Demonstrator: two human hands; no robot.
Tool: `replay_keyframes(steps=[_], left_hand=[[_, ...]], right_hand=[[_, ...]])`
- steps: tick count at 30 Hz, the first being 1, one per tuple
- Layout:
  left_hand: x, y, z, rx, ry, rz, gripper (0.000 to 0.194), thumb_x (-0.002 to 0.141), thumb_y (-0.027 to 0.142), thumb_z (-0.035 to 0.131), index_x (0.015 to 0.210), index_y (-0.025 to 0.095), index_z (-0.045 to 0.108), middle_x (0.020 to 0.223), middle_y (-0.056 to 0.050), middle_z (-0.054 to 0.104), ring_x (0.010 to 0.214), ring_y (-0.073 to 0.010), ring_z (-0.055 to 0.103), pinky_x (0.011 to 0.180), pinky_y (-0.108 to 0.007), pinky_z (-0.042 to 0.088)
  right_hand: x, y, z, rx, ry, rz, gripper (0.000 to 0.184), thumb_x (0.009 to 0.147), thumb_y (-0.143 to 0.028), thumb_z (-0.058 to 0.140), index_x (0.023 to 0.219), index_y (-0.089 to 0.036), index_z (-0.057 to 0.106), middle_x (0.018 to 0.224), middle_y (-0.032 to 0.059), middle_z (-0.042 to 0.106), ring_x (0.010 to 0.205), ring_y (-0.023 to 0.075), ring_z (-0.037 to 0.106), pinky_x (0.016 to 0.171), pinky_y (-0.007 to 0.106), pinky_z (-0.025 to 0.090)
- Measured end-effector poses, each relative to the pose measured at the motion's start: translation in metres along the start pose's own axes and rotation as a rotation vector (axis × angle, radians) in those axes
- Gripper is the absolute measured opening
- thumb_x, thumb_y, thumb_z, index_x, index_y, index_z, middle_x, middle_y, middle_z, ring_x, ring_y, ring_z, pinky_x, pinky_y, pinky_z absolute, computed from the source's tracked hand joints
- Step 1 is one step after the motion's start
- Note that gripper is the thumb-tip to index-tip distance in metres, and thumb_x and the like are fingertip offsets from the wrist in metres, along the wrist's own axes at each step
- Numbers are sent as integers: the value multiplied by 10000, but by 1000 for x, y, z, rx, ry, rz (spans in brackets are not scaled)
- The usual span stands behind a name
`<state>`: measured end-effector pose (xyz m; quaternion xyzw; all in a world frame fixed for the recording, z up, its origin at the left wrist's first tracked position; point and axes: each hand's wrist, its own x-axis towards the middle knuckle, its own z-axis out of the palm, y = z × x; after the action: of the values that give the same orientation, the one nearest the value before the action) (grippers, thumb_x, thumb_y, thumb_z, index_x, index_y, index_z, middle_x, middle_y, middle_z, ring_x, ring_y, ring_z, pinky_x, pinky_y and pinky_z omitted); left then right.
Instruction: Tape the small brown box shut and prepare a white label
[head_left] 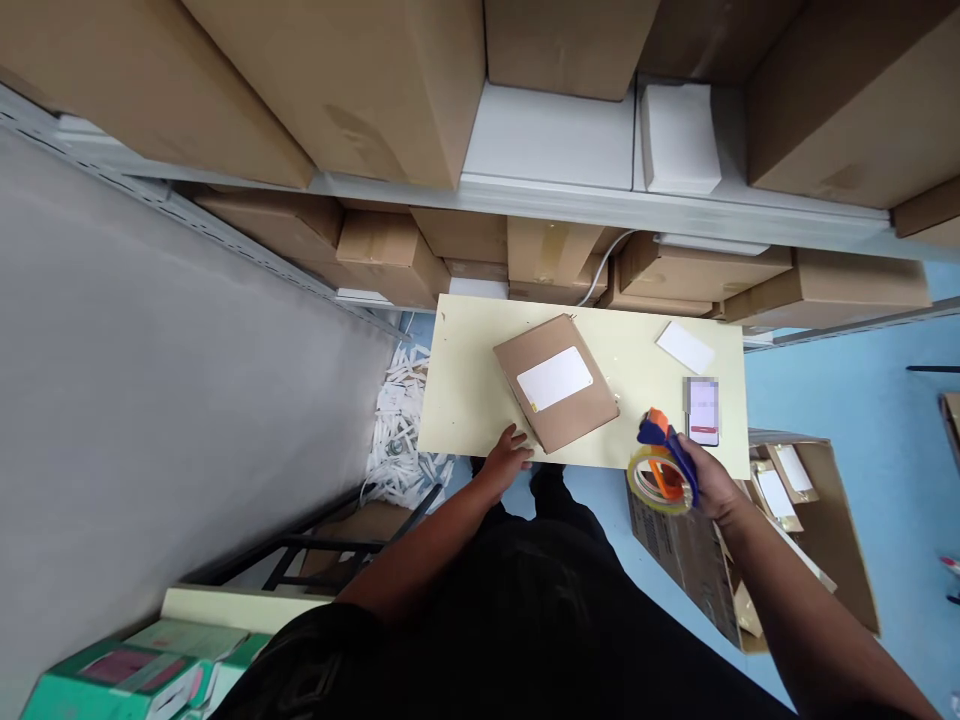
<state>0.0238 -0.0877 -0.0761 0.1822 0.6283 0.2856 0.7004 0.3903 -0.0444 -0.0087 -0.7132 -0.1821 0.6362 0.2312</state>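
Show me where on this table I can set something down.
Left end of the table, left of the parcel; a narrower patch between parcel and phone. Crowded: right end, with phone, white pad and tape dispenser in the right hand.

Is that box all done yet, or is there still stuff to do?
Partly, I think. The cardboard box looks closed, and a white label is already on top. The right hand holds a tape dispenser beside it, and the left hand is by its near edge. Some taping may be left, but I can't see every side to be sure.
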Motion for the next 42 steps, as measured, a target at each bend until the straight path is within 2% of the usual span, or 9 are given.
replay_keyframes(steps=[5, 9, 14, 18, 23, 27, 33, 38, 42], left_hand=[[-3, 11, 20, 157, -59, -46, 666, 762, 274, 736, 1391, 178, 540, 1246, -152, 702, 759, -181, 717, 639, -292, 548], [0, 13, 32, 251, -56, -129, 255, 795, 332, 711, 987, 167, 684, 1008, -110, 752, 845, -235, 737, 694, -321, 571], [0, 9, 52, -340, -76, -274, 151, 750, 140, 600, 895, 139, 642, 1054, -164, 742, 1028, -261, 740, 921, -399, 595], [0, 14, 59, -613, 24, -96, 367, 613, 52, 540, 953, 185, 580, 1064, -119, 744, 1102, -228, 722, 1040, -417, 551], [0, 21, 37, -529, 12, -32, 594, 604, 100, 609, 1168, 252, 501, 1063, -87, 744, 1051, -224, 735, 966, -438, 564], [1, 25, -12, -95, 150, -91, 407, 724, 312, 682, 1100, 185, 593, 1035, -131, 746, 876, -229, 741, 803, -388, 577], [33, 122, -55, 624, 372, 394, 331, 937, 442, 490, 1097, 212, 668, 1197, -94, 730, 1127, -239, 667, 1007, -405, 513], [87, 228, -1, 1032, 228, 715, 504, 955, 450, 489, 1367, 182, 601, 1490, -121, 563, 1449, -283, 416, 1209, -419, 316], [109, 247, 34, 1234, 113, 599, 604, 934, 527, 516, 1427, 182, 554, 1454, -150, 582, 1404, -352, 439, 1145, -467, 360]], right_hand=[[22, -35, 46, 338, -46, -206, 495, 847, -649, 586, 1071, -229, 722, 944, 76, 786, 989, 290, 731, 908, 403, 574], [49, -63, 75, 406, -150, -263, 592, 876, -711, 483, 1154, -235, 699, 963, 64, 781, 1029, 292, 713, 908, 397, 564], [62, -66, 88, 252, -244, -172, 703, 876, -773, 419, 1160, -189, 690, 931, 101, 781, 1017, 313, 713, 895, 393, 566], [57, -52, 95, 201, -265, -155, 725, 881, -776, 379, 1183, -188, 677, 1079, 107, 776, 1097, 308, 700, 926, 389, 566], [51, -39, 100, 249, -269, -139, 710, 892, -755, 380, 1195, -190, 684, 1077, 108, 779, 1093, 312, 704, 922, 399, 576], [47, -29, 72, 343, -183, -142, 697, 894, -762, 373, 1166, -209, 700, 1006, 116, 784, 1026, 319, 719, 897, 438, 578], [29, 10, 42, 461, -233, 1, 576, 918, -697, 414, 1049, -223, 715, 1015, 111, 784, 1020, 319, 718, 869, 463, 578], [21, 38, 78, 337, -301, 56, 649, 929, -730, 315, 907, -209, 702, 860, 124, 766, 891, 305, 728, 854, 448, 581], [31, 38, 104, 209, -251, -40, 746, 879, -829, 262, 846, -214, 684, 747, 110, 728, 810, 288, 709, 863, 428, 573]])
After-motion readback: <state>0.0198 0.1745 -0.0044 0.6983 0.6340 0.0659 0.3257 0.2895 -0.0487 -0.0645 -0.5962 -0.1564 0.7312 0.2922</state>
